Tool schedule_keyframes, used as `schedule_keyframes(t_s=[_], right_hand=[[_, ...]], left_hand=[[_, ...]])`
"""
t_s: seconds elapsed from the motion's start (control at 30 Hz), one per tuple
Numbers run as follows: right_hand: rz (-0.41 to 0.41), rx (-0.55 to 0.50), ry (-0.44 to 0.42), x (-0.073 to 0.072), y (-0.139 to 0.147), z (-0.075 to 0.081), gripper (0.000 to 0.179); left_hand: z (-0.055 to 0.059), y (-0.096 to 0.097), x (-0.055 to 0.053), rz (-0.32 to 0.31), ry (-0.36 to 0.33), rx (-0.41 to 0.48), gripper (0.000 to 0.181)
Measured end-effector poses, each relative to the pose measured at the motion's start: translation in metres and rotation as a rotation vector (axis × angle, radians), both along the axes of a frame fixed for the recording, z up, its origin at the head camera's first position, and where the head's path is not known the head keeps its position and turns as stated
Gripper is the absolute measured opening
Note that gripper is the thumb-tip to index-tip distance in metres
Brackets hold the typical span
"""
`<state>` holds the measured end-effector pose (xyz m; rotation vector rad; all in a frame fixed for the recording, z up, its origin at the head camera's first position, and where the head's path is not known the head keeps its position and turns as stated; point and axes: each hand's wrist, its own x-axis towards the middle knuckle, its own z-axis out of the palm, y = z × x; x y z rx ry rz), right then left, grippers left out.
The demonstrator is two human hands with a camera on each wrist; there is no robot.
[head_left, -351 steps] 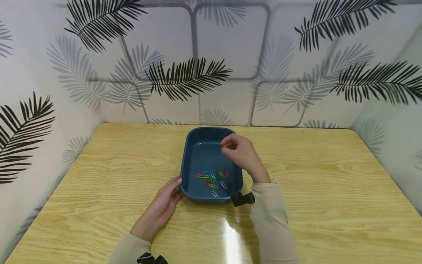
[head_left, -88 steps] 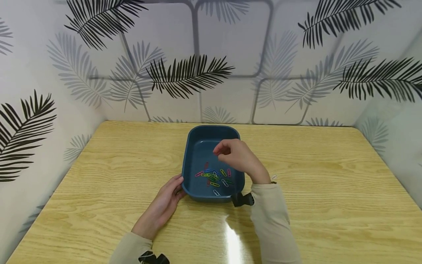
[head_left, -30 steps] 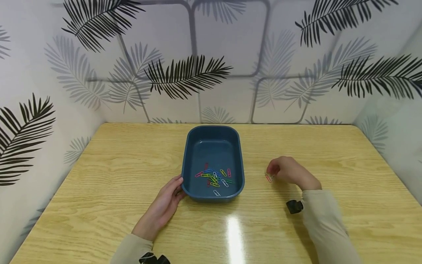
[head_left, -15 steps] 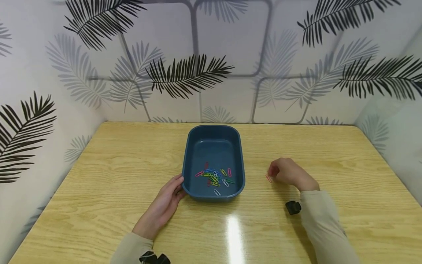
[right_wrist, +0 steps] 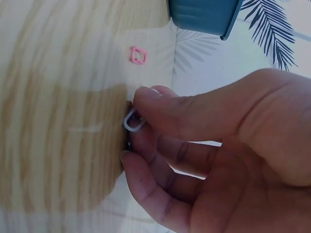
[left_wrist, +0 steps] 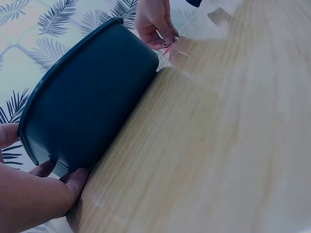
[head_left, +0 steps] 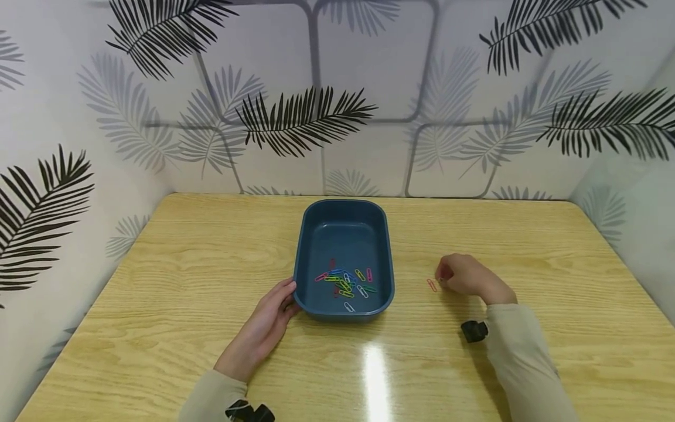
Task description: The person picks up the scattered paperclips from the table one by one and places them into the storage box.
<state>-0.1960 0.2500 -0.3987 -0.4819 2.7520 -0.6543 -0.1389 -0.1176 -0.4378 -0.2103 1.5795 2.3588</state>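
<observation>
My left hand point(head_left: 263, 325) grips the near left corner of a dark blue plastic bin point(head_left: 345, 240), thumb at the rim. In the left wrist view its fingers point(left_wrist: 77, 180) lie low against the bin's wall. Colourful paper clips point(head_left: 344, 285), several of them, are scattered in the bin's near half. To the right, my right hand point(head_left: 466, 276) is down at the tabletop; the right wrist view shows its thumb and fingers pinching a white paper clip point(right_wrist: 131, 124), partly hidden by the thumb. A pink paper clip point(head_left: 431, 285) lies on the table just left of that hand.
The wooden table point(head_left: 174, 264) reaches back to a wall point(head_left: 364, 158) with a leaf pattern. Dark camera mounts sit at both wrists, the right one point(head_left: 473, 331) hanging close over the tabletop.
My right hand has gone from above the bin to the table on the right, then shifted slightly right, off the pink paper clip. The bin holds more clips than at first. My left hand stays put.
</observation>
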Motion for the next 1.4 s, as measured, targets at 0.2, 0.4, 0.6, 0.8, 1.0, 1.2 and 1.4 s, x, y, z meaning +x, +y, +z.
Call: schedule_keyframes(t_s=[0.2, 0.4, 0.6, 0.8, 1.0, 1.2, 1.4], right_hand=[[-0.073, -0.083, 0.015, -0.003, -0.001, -0.001, 0.006], [-0.182, -0.240, 0.000, -0.005, -0.011, 0.001, 0.005], [-0.254, -0.410, -0.072, -0.005, -0.018, 0.000, 0.012], [-0.306, -0.568, -0.177, -0.005, -0.023, -0.002, 0.020], [-0.323, -0.703, -0.217, -0.004, -0.031, 0.001, 0.019], [-0.357, -0.748, -0.169, -0.002, -0.038, 0.007, 0.020], [-0.331, -0.801, -0.118, 0.005, -0.048, 0.015, 0.022]], left_hand=[[0.000, 0.002, -0.001, -0.008, 0.012, -0.003, 0.042], [0.000, 0.003, -0.001, -0.016, 0.021, -0.004, 0.044], [0.000, 0.003, -0.001, -0.014, 0.013, -0.006, 0.042], [0.000, 0.003, -0.001, -0.005, 0.013, -0.001, 0.043], [0.001, 0.002, 0.000, -0.002, 0.011, 0.001, 0.045], [0.001, 0.002, 0.001, 0.002, 0.016, -0.002, 0.045], [0.000, 0.001, 0.001, 0.004, 0.015, -0.001, 0.045]])
